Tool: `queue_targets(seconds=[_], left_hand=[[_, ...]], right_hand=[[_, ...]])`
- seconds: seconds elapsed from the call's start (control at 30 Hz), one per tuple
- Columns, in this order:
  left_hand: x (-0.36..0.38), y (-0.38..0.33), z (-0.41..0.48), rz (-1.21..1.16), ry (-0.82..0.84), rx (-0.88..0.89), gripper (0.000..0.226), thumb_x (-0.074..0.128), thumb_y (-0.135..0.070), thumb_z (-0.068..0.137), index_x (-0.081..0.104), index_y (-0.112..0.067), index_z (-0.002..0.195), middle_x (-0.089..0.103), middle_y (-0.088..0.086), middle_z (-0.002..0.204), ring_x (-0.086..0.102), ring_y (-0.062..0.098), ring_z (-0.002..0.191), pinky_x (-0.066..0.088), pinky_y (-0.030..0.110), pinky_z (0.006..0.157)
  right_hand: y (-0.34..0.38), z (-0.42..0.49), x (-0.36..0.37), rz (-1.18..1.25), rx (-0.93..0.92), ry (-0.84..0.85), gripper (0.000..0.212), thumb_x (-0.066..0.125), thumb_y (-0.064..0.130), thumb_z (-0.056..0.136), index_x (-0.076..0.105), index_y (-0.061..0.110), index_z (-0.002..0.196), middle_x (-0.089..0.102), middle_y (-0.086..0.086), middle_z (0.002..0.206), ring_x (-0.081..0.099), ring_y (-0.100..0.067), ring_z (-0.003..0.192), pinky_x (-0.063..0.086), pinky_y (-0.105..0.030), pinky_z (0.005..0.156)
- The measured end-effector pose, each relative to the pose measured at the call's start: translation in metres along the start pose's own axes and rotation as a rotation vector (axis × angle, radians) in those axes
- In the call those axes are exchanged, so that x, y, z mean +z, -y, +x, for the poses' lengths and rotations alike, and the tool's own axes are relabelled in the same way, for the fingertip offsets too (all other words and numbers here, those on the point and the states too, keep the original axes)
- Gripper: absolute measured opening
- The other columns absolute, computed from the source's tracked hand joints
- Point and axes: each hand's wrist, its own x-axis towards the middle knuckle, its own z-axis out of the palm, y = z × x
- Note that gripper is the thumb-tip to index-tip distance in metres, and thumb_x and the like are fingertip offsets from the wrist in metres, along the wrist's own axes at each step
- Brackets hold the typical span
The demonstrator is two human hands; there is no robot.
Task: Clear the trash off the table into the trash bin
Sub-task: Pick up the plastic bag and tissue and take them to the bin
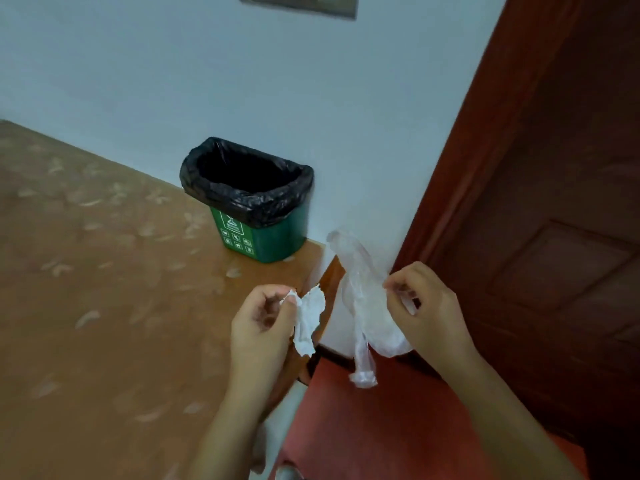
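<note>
A small green trash bin (273, 237) lined with a black bag stands on the table's far right corner, against the wall. My left hand (259, 323) pinches a crumpled white tissue (308, 320) over the table's right edge, in front of the bin. My right hand (426, 310) grips a clear plastic bag (360, 306) that hangs off the table's side, to the right of the tissue. Both hands are lower than the bin's rim and apart from it.
The table (104, 289) has an orange-brown patterned top. A white wall (242, 81) runs behind it. A dark red wooden door (554, 202) stands at the right, and red floor (346, 427) shows below my hands.
</note>
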Motion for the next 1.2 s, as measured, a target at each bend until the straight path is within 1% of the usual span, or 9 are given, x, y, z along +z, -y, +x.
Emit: queue_targets(seconds=[0.2, 0.37, 0.43, 0.6, 0.7, 0.8, 0.93, 1.03, 1.2], left_hand=[[-0.018, -0.006, 0.070, 0.019, -0.147, 0.061, 0.022, 0.059, 0.000, 0.084, 0.061, -0.018, 0.071, 0.063, -0.012, 0.062, 0.054, 0.000, 0.057, 0.044, 0.014, 0.055], [-0.023, 0.000, 0.109, 0.039, -0.231, 0.063, 0.024, 0.060, -0.004, 0.084, 0.061, -0.024, 0.070, 0.060, -0.002, 0.067, 0.051, 0.015, 0.061, 0.044, 0.033, 0.057], [-0.023, -0.001, 0.124, 0.042, -0.273, 0.074, 0.024, 0.060, -0.004, 0.084, 0.061, -0.025, 0.070, 0.059, 0.002, 0.069, 0.051, 0.017, 0.061, 0.043, 0.035, 0.058], [-0.024, -0.010, 0.156, 0.035, -0.361, 0.088, 0.027, 0.061, -0.004, 0.084, 0.062, -0.027, 0.070, 0.061, -0.012, 0.064, 0.053, 0.012, 0.061, 0.045, 0.029, 0.057], [-0.027, -0.013, 0.174, 0.053, -0.413, 0.083, 0.026, 0.061, -0.005, 0.084, 0.062, -0.026, 0.068, 0.060, -0.010, 0.062, 0.051, 0.015, 0.059, 0.045, 0.032, 0.055], [-0.032, -0.012, 0.185, 0.078, -0.468, 0.072, 0.025, 0.061, -0.006, 0.084, 0.062, -0.026, 0.069, 0.062, -0.009, 0.064, 0.053, 0.015, 0.060, 0.046, 0.033, 0.057], [-0.037, -0.013, 0.190, 0.099, -0.527, 0.047, 0.022, 0.061, -0.005, 0.084, 0.062, -0.022, 0.069, 0.062, -0.012, 0.061, 0.053, 0.008, 0.057, 0.045, 0.022, 0.054], [-0.040, -0.012, 0.193, 0.124, -0.568, 0.035, 0.018, 0.061, -0.005, 0.084, 0.063, -0.017, 0.071, 0.061, -0.008, 0.062, 0.051, 0.006, 0.055, 0.044, 0.017, 0.051], [-0.041, -0.007, 0.202, 0.151, -0.599, 0.030, 0.018, 0.061, -0.006, 0.084, 0.063, -0.019, 0.073, 0.061, -0.003, 0.066, 0.052, 0.005, 0.056, 0.045, 0.018, 0.053]], right_hand=[[0.006, 0.073, 0.048, 0.074, -0.101, -0.023, 0.021, 0.061, -0.010, 0.075, 0.059, 0.011, 0.074, 0.054, 0.007, 0.074, 0.052, -0.002, 0.073, 0.038, -0.007, 0.067], [0.008, 0.127, 0.077, 0.116, -0.183, 0.015, 0.021, 0.060, -0.009, 0.075, 0.058, 0.012, 0.074, 0.053, 0.009, 0.074, 0.050, -0.001, 0.073, 0.039, -0.009, 0.067], [0.010, 0.150, 0.085, 0.128, -0.213, 0.031, 0.021, 0.059, -0.008, 0.076, 0.057, 0.013, 0.074, 0.052, 0.009, 0.075, 0.050, 0.001, 0.074, 0.039, -0.008, 0.067], [0.016, 0.209, 0.102, 0.169, -0.312, 0.026, 0.018, 0.058, -0.009, 0.077, 0.058, 0.009, 0.076, 0.054, 0.002, 0.075, 0.051, -0.001, 0.074, 0.037, -0.006, 0.068], [0.018, 0.247, 0.119, 0.200, -0.386, 0.019, 0.013, 0.056, -0.008, 0.076, 0.059, 0.005, 0.077, 0.056, -0.004, 0.076, 0.049, -0.007, 0.069, 0.040, -0.009, 0.066], [0.022, 0.278, 0.137, 0.223, -0.420, 0.038, 0.012, 0.055, -0.006, 0.077, 0.059, 0.004, 0.078, 0.056, -0.004, 0.078, 0.049, -0.002, 0.071, 0.039, -0.007, 0.068], [0.027, 0.309, 0.162, 0.218, -0.453, 0.074, 0.013, 0.056, -0.008, 0.077, 0.060, 0.004, 0.080, 0.054, -0.003, 0.081, 0.047, -0.004, 0.072, 0.038, -0.005, 0.069], [0.026, 0.324, 0.184, 0.222, -0.417, 0.140, 0.012, 0.056, -0.003, 0.079, 0.060, 0.008, 0.082, 0.056, -0.002, 0.083, 0.051, -0.009, 0.074, 0.040, -0.010, 0.068], [0.007, 0.318, 0.200, 0.106, -0.359, 0.328, 0.017, 0.060, 0.009, 0.080, 0.062, 0.010, 0.098, 0.058, -0.005, 0.096, 0.056, -0.021, 0.086, 0.048, -0.034, 0.075]])
